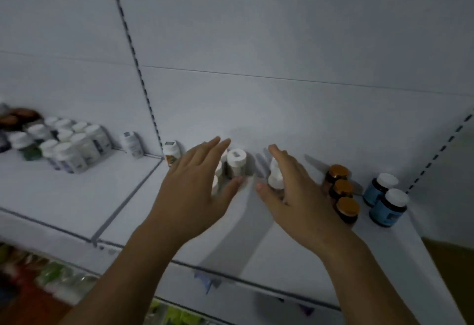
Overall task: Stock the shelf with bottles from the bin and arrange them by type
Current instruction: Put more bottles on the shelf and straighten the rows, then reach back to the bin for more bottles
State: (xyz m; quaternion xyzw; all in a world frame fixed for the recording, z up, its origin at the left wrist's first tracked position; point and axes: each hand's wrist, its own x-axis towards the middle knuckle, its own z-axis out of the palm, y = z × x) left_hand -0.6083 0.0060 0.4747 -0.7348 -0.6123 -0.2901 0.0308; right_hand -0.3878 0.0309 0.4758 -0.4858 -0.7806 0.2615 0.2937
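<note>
The bottles stood on the white shelf (256,235), toward its far edge against the back panel. Between the hands stood a white-capped bottle (236,163) with a pale, blurred label. More white caps (218,169) showed past the left hand's fingers, too hidden to count. Another white-capped bottle (275,181) stood against the right hand's palm side.

The left hand (197,188) was spread flat, fingers straight. The right hand (295,191) was likewise flat, thumb apart, gripping nothing.

To the right stood three amber bottles (341,190) with orange caps in a near-to-far row, then two dark blue-labelled bottles (384,196) with white caps. To the left were one orange-labelled bottle (172,154), a lone white bottle (132,143) and a cluster of white bottles (69,145).

No writing could be read.
</note>
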